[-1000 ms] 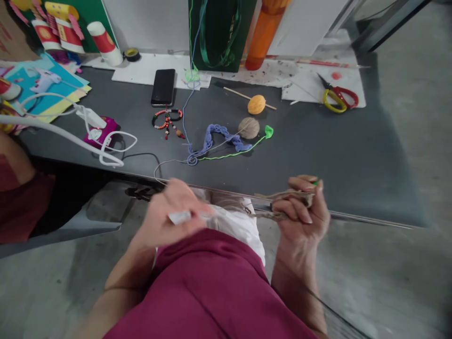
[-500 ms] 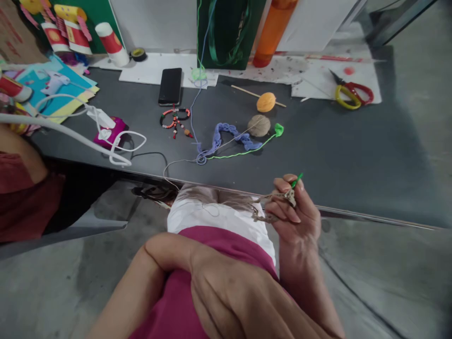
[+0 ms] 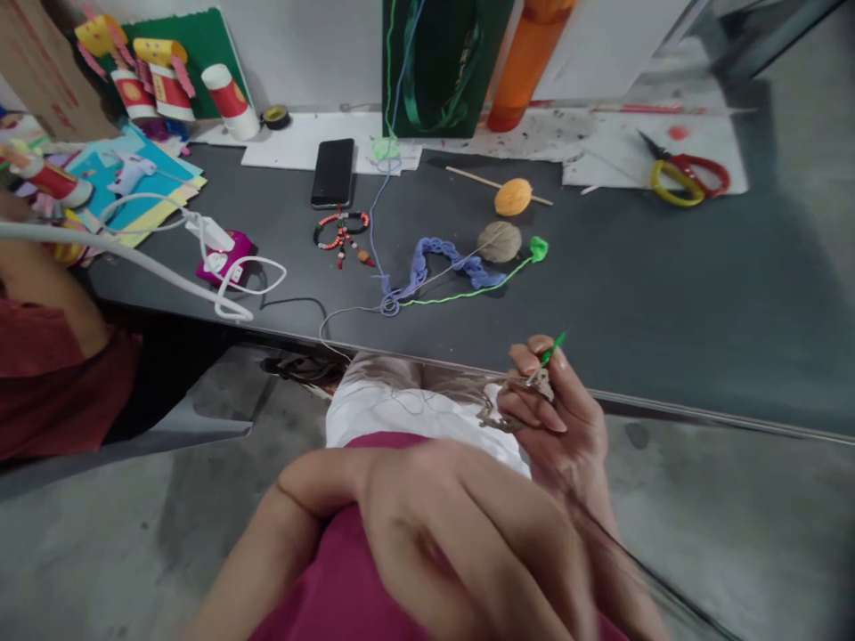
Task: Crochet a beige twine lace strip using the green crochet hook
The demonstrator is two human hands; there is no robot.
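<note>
My right hand point(image 3: 567, 414) is at the table's front edge, fingers closed around a green-handled crochet hook point(image 3: 551, 351). A small piece of beige crochet work point(image 3: 540, 385) is held in the same fingers, and a thin beige yarn runs from it across my lap. My left hand point(image 3: 460, 525) looms large and blurred close to the camera, in front of my chest; its back shows, but its fingertips are hidden. On the table lie a beige yarn ball point(image 3: 500, 241), a blue-purple crocheted strip point(image 3: 437, 252) and a small green yarn bundle point(image 3: 538, 249).
An orange yarn ball point(image 3: 513, 197) touches a thin stick. Scissors point(image 3: 691, 178), a phone point(image 3: 332, 173), a beaded bracelet point(image 3: 339, 233) and a magenta plug block point(image 3: 227, 258) with white cables lie around. A green bag point(image 3: 434, 80) stands behind. Another person's arm point(image 3: 50, 258) is at left.
The view has shifted slightly, so the table things appear further right. My left hand has moved slightly and its fingers have shifted near the camera. The hook has tilted a little in my right hand.
</note>
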